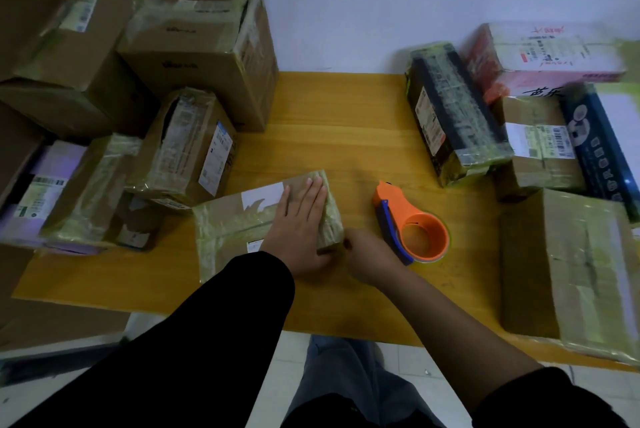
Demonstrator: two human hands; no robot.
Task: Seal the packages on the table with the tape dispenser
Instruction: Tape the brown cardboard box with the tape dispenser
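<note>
A small cardboard package (pixel 235 219) wrapped in clear tape lies on the wooden table (pixel 346 136) near its front edge. My left hand (pixel 301 219) rests flat on the package's right part, fingers straight. My right hand (pixel 370 258) is at the package's near right corner with its fingers curled towards the corner; what they hold is hidden. The orange tape dispenser (pixel 412 223) with a blue handle lies on the table just right of that hand, apart from it.
Several taped cardboard boxes (pixel 197 46) are stacked at the left and back left. More parcels (pixel 453 112) and a large box (pixel 568 265) crowd the right side. A white wall stands behind the table.
</note>
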